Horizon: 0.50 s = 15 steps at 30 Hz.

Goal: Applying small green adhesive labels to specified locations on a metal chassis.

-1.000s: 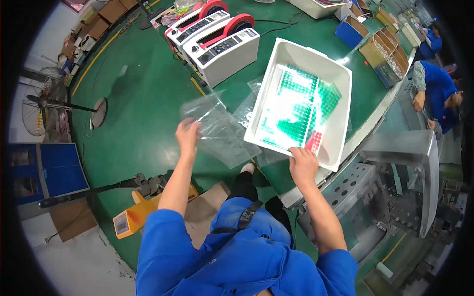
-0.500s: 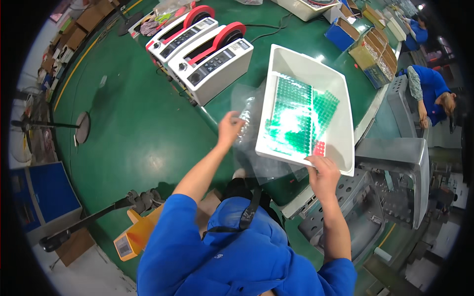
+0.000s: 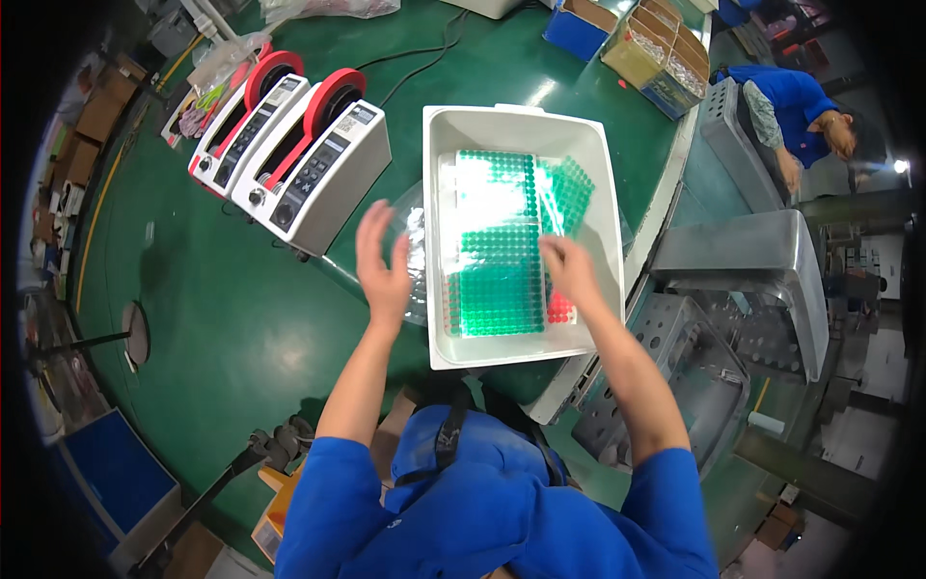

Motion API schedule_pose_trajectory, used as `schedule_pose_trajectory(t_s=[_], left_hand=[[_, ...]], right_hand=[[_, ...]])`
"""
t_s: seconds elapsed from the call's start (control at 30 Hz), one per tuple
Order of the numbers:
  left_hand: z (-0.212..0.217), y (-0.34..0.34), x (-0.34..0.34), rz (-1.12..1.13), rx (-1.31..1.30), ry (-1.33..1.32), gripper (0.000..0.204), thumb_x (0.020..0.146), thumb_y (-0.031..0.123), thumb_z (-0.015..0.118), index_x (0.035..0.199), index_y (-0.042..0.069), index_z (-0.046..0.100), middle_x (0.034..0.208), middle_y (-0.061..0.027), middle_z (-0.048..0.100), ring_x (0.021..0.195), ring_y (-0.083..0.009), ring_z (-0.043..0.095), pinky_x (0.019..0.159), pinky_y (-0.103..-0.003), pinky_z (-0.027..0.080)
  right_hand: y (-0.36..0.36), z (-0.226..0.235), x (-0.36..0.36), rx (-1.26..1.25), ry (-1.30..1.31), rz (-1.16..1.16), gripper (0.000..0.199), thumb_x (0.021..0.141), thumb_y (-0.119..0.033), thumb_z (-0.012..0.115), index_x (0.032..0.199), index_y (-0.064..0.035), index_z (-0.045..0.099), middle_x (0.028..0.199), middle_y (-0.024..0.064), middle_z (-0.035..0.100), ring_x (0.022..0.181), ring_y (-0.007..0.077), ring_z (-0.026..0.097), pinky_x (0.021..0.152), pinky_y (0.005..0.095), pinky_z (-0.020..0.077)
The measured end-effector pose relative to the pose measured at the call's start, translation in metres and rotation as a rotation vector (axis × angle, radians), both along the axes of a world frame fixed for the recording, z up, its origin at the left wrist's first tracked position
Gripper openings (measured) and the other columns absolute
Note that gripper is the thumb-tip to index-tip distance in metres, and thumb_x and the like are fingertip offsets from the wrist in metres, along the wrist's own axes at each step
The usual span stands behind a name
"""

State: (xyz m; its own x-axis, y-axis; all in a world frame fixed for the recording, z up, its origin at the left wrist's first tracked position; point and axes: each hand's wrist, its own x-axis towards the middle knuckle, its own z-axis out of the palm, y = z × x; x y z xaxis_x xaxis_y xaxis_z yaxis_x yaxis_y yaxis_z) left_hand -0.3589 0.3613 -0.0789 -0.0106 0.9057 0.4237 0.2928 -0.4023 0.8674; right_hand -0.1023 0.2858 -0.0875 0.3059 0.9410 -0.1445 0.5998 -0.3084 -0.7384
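Here, from the head view, the white tub (image 3: 598, 193) sits on the green table (image 3: 241, 318), green dotted sheets (image 3: 497, 275) already inside. The right hand (image 3: 569, 270) presses them, fingers flat; the left hand (image 3: 386, 265) hovers open over a clear bag (image 3: 417, 241), not yet handled.

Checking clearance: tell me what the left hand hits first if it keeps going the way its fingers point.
Likely the clear plastic bag just beyond the left hand, then bare green table; its height above them is unclear.
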Motion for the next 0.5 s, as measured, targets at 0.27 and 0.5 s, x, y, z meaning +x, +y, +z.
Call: schedule_pose_trajectory(t_s=[0.27,0.5], left_hand=[[-0.02,-0.013,0.109,-0.7,-0.141,0.977,0.062,0.07,0.027,0.066,0.12,0.0,0.04,0.129,-0.0274,0.028,0.12,-0.0433,0.028,0.089,-0.058,0.032],[-0.06,-0.017,0.128,-0.686,-0.108,1.33,0.081,0.068,0.034,0.068,0.13,0.001,0.028,0.133,-0.0333,0.016,0.121,-0.0522,0.016,0.079,-0.073,0.026]], right_hand=[[0.105,-0.063,0.016,-0.198,-0.248,-0.413,0.037,0.064,-0.029,0.071,0.089,-0.0036,0.061,0.081,0.0105,0.064,0.075,0.0227,0.061,0.068,0.0334,0.0468],[0.104,-0.049,-0.004,-0.213,-0.372,-0.427,0.032,0.066,-0.023,0.07,0.091,-0.0051,0.061,0.081,0.0085,0.063,0.074,0.0265,0.06,0.065,0.0365,0.0468]])
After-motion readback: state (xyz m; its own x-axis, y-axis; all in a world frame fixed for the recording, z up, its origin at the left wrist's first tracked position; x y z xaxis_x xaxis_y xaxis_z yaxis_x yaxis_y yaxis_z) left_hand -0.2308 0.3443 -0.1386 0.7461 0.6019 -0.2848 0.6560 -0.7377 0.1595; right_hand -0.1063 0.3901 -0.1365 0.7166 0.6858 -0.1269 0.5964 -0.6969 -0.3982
